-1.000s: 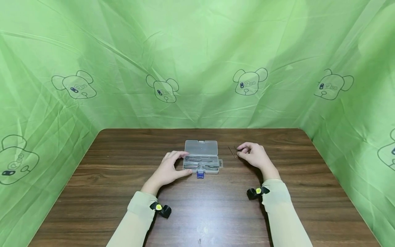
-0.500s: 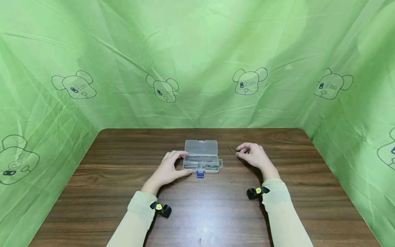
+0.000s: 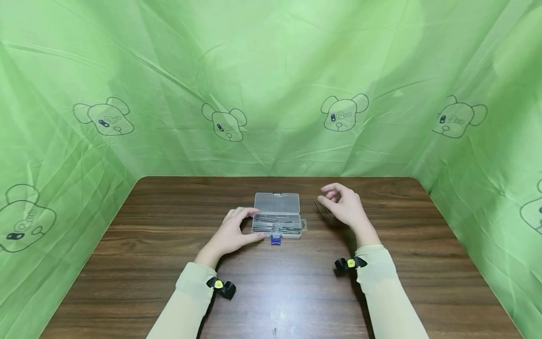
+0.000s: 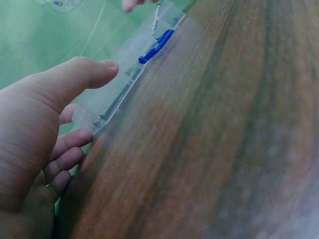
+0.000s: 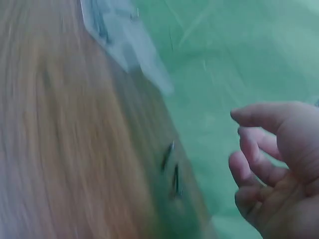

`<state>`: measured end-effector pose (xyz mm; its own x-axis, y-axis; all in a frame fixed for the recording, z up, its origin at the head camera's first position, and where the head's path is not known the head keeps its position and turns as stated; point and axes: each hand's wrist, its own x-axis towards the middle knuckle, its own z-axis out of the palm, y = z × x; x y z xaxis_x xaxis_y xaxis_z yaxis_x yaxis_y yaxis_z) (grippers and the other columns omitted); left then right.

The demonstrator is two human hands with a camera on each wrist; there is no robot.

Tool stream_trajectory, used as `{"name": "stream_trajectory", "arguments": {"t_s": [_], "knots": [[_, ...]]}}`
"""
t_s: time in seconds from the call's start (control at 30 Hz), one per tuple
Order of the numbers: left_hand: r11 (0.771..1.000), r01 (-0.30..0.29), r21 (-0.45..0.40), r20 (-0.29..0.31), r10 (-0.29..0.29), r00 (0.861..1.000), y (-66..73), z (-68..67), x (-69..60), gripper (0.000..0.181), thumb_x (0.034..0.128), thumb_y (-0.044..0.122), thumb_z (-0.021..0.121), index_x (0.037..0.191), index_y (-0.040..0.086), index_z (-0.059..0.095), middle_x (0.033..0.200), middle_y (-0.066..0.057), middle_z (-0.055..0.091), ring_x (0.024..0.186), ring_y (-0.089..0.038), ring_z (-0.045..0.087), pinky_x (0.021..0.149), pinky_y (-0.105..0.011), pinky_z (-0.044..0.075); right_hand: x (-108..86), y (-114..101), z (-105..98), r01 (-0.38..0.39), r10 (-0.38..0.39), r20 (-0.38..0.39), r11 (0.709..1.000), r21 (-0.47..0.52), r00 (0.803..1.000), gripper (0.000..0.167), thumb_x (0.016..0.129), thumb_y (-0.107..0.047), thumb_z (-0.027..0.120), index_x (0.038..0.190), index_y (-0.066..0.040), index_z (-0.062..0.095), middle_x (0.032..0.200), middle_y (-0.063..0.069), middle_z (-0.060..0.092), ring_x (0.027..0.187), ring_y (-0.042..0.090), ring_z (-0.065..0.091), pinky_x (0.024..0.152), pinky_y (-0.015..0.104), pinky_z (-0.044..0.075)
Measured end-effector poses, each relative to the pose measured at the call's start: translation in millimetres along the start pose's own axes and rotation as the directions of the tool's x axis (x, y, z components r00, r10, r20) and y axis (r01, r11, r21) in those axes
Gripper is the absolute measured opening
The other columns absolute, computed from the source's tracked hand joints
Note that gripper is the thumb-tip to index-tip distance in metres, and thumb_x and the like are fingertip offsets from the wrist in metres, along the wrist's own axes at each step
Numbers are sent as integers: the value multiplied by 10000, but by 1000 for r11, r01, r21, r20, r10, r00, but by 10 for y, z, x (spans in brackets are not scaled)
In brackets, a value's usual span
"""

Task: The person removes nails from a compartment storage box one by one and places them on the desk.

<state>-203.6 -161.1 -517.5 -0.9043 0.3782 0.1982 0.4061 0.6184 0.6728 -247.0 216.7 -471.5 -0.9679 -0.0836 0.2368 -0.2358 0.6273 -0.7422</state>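
A small clear plastic box [image 3: 292,237] stands on the table, its lid [image 3: 276,203] swung back. Thin metal nails [image 3: 267,219] lie in its compartments. My left hand [image 3: 228,235] holds the box's left end, thumb at the front corner and fingers at the back; in the left wrist view the thumb reaches over the box edge. Two thin dark nails [image 5: 176,179] lie side by side on the table to the right of the box. Just above and right of them hovers my right hand [image 3: 347,207], fingers loosely bent, with nothing visible between thumb and fingertips.
A blue latch [image 3: 275,239] hangs at the box's front, and a clear hanging tab [image 3: 303,224] sticks out on its right. Green cloth [image 3: 279,94] with bear drawings rises behind the wooden table [image 3: 271,292] and along both sides.
My right hand has risen away from the nails, leaving both on the table, one shifted close beside the other. The left hand and the box have stayed put.
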Motion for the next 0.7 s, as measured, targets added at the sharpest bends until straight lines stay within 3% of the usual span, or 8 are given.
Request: {"name": "stream_trajectory", "arguments": {"t_s": [0.13,0.3,0.53,0.7], "knots": [[1000,2,1,-1,-2,1000,5,-5,-4,718,869,475,927,1482,221,653,1445,28,654,1375,-299,516,1170,-537,396,-1,-253,143,101,-104,74,994,53,992,299,963,-197,844,1200,-36,756,970,38,764,887,206,713,817,380,563],[1000,5,1,9,-5,1000,20,-15,12,734,866,485,928,1487,211,648,1449,18,649,1380,-301,511,1175,-532,393,-33,-484,335,172,-185,162,981,94,969,255,957,-154,849,1171,-46,764,967,7,758,885,196,717,817,418,589],[1000,13,7,8,-13,1000,11,-2,10,735,869,494,924,1491,216,646,1455,21,648,1366,-289,512,1164,-521,410,-78,-584,545,272,-270,249,962,28,930,195,950,-173,856,1123,-113,791,1080,32,749,987,270,709,807,409,558],[1000,10,10,0,-10,1000,-1,5,5,724,867,482,927,1484,223,649,1439,23,653,1349,-291,514,1153,-516,417,-76,-639,647,313,-299,302,950,3,905,150,957,-136,853,1095,-134,793,1131,24,754,1092,248,719,957,464,574]]}}
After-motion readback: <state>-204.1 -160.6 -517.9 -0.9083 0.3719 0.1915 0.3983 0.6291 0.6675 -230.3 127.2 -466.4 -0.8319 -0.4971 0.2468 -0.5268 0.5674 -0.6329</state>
